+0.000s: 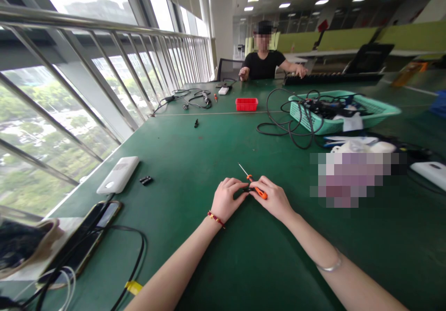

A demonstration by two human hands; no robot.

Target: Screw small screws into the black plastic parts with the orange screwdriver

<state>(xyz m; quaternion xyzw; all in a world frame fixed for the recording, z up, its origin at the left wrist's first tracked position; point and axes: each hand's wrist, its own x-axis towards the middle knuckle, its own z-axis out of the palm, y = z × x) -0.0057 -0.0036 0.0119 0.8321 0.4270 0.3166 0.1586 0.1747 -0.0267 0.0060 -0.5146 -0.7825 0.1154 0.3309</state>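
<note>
Above the green table [195,162], my right hand [277,201] is closed around a screwdriver [261,193] with an orange and black handle. Its thin metal shaft points away from me and to the left. My left hand [226,199] is closed, pinching a small black part [246,189] in its fingertips. The right fingertips meet the left ones at this part, so most of it is hidden and I cannot tell its kind. To the left, another small black piece [146,180] lies near a white power bank [119,175].
Ahead are a small red bin [246,104], a black clip-like piece [196,123] and cables. A teal basket [379,111] full of black cables stands at right, near a blurred bundle [355,176]. A phone [87,241] with cords lies left. Across the table sits a person [264,64].
</note>
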